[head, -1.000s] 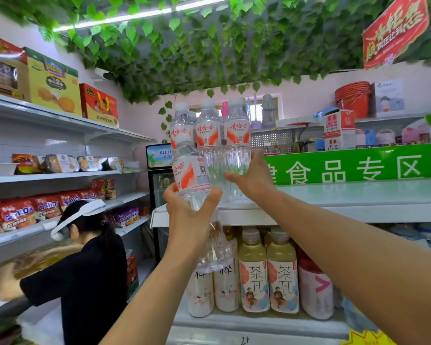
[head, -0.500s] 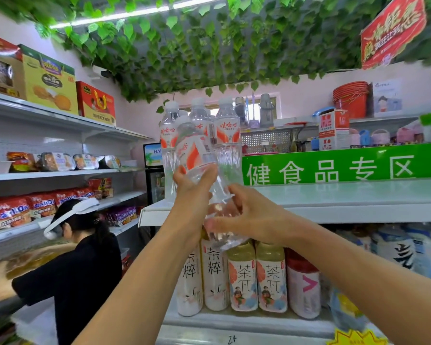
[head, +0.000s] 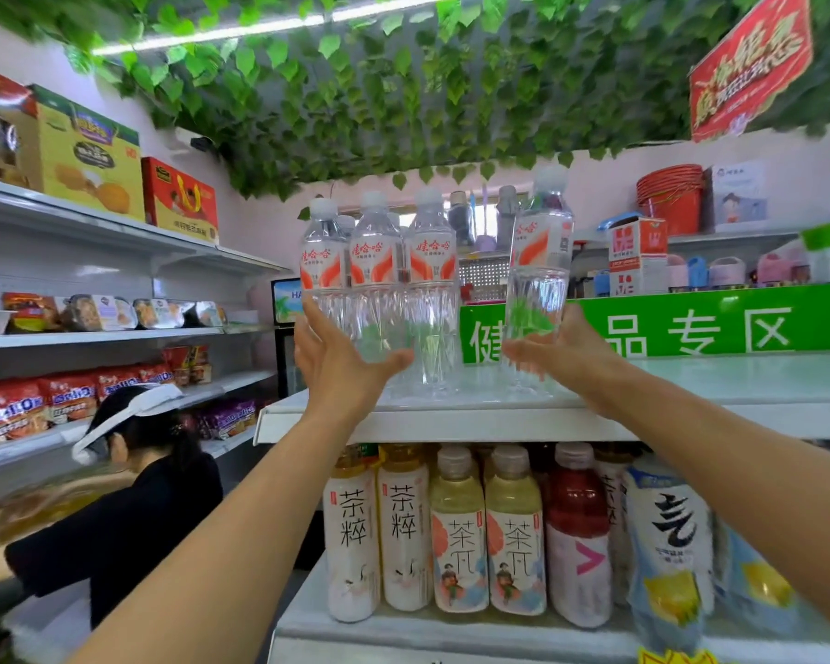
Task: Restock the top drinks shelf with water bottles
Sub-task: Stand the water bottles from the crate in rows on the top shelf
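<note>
Three clear water bottles (head: 374,266) with red-and-white labels stand in a row at the left end of the white top shelf (head: 691,381). My left hand (head: 341,361) is open, palm and straight fingers against the lower part of the leftmost bottles. A fourth water bottle (head: 540,261) stands upright to the right of the row, a gap apart from it, its base at the shelf surface. My right hand (head: 566,357) grips its lower part, thumb in front and fingers behind.
Tea and other drink bottles (head: 456,534) fill the shelf below. A green sign (head: 691,328) backs the top shelf. A person in black (head: 116,519) bends at the snack shelves (head: 92,337) on the left. Ivy leaves (head: 403,98) hang overhead.
The bottle passed from my left hand to my right, which carried it right and set it upright on the shelf. My left hand let go and opened against the row.
</note>
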### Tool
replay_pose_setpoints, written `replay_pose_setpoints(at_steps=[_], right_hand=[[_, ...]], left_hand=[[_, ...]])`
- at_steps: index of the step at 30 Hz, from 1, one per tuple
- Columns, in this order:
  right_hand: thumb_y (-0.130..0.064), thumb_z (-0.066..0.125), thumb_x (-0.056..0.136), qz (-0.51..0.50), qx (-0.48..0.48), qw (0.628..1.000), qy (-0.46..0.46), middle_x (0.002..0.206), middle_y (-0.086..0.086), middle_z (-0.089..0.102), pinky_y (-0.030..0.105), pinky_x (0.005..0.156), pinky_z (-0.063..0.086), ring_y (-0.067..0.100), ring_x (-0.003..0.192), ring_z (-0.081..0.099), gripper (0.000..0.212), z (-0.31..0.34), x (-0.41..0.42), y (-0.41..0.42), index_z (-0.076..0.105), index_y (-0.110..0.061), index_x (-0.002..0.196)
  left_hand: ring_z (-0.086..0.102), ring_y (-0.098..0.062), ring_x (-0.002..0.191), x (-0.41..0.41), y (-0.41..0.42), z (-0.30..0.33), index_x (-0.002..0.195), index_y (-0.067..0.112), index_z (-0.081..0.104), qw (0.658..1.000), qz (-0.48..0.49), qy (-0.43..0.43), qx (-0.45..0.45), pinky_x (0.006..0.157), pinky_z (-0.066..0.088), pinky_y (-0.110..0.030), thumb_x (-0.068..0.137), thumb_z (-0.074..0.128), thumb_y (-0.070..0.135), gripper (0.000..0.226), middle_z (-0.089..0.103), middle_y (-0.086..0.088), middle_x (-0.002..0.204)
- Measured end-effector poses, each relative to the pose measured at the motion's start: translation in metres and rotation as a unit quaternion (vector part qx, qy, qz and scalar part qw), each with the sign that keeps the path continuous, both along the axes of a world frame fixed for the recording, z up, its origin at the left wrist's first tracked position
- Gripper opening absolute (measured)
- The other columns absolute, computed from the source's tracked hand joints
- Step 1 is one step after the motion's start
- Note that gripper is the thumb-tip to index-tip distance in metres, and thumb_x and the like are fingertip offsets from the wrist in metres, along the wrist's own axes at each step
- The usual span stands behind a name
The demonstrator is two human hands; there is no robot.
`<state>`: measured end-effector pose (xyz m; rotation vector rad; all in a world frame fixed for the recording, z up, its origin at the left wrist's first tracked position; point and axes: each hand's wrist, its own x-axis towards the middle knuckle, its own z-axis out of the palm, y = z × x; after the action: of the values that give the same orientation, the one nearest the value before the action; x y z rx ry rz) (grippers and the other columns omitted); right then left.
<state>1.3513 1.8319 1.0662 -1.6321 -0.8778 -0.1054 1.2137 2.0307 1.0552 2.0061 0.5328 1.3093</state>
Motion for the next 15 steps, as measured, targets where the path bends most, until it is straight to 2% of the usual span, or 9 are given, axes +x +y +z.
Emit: replay_pose_setpoints(at_steps=[3, 6, 8, 11, 13, 15], right_hand=[[-0.028, 0.082, 0.080, -0.003, -0.014, 1.000, 0.004, 0.125, 0.011, 0.060, 0.056, 0.109, 0.040, 0.029, 0.117, 0.058, 0.084, 0.000, 0.010, 0.005, 0.025, -0.020, 0.142], [-0.031, 0.082, 0.080, -0.005, -0.043, 0.999, -0.011, 0.113, -0.004, 0.063, 0.054, 0.110, 0.039, 0.025, 0.114, 0.060, 0.089, -0.002, 0.016, 0.012, 0.021, -0.024, 0.144], [-0.034, 0.081, 0.080, -0.006, -0.057, 0.998, -0.008, 0.118, -0.007, 0.061, 0.051, 0.109, 0.038, 0.023, 0.113, 0.057, 0.091, -0.003, 0.021, 0.017, 0.019, -0.024, 0.146], [-0.033, 0.082, 0.080, -0.017, -0.064, 0.998, 0.017, 0.135, 0.013, 0.057, 0.053, 0.112, 0.036, 0.030, 0.126, 0.053, 0.092, 0.001, 0.029, 0.024, 0.019, -0.023, 0.145], [-0.033, 0.081, 0.080, -0.031, -0.086, 0.995, 0.025, 0.146, 0.014, 0.048, 0.054, 0.113, 0.034, 0.033, 0.133, 0.047, 0.091, 0.003, 0.033, 0.026, 0.020, -0.021, 0.146], [-0.034, 0.081, 0.080, -0.063, -0.093, 0.994, 0.014, 0.147, 0.014, 0.044, 0.053, 0.113, 0.035, 0.032, 0.134, 0.045, 0.091, 0.001, 0.030, 0.029, 0.023, -0.017, 0.148]], left_hand=[[-0.008, -0.033, 0.152, 0.008, 0.006, 0.000, 0.153, 0.023, -0.025, 1.000, 0.017, 0.010, 0.002, 0.122, 0.004, -0.055, 0.068, 0.087, 0.045, 0.142, -0.016, -0.006, 0.165], [-0.003, -0.034, 0.152, 0.012, 0.010, -0.004, 0.153, 0.023, -0.023, 0.999, 0.038, 0.004, 0.005, 0.122, 0.007, -0.055, 0.067, 0.088, 0.044, 0.143, -0.011, -0.008, 0.165], [-0.001, -0.035, 0.151, 0.014, 0.012, -0.009, 0.154, 0.023, -0.021, 0.999, 0.043, 0.003, -0.001, 0.121, 0.009, -0.057, 0.066, 0.088, 0.045, 0.143, -0.008, -0.009, 0.165], [0.003, -0.037, 0.151, 0.014, 0.016, -0.012, 0.155, 0.023, -0.020, 0.999, 0.040, 0.003, -0.012, 0.120, 0.013, -0.060, 0.064, 0.088, 0.047, 0.143, -0.002, -0.011, 0.165], [0.004, -0.038, 0.150, 0.013, 0.017, -0.011, 0.154, 0.023, -0.020, 0.999, 0.035, 0.007, -0.007, 0.119, 0.015, -0.061, 0.064, 0.088, 0.048, 0.143, -0.003, -0.011, 0.165], [0.004, -0.037, 0.150, 0.010, 0.019, -0.011, 0.154, 0.025, -0.022, 1.000, 0.023, 0.011, -0.003, 0.119, 0.014, -0.061, 0.065, 0.087, 0.048, 0.143, -0.004, -0.010, 0.165]])
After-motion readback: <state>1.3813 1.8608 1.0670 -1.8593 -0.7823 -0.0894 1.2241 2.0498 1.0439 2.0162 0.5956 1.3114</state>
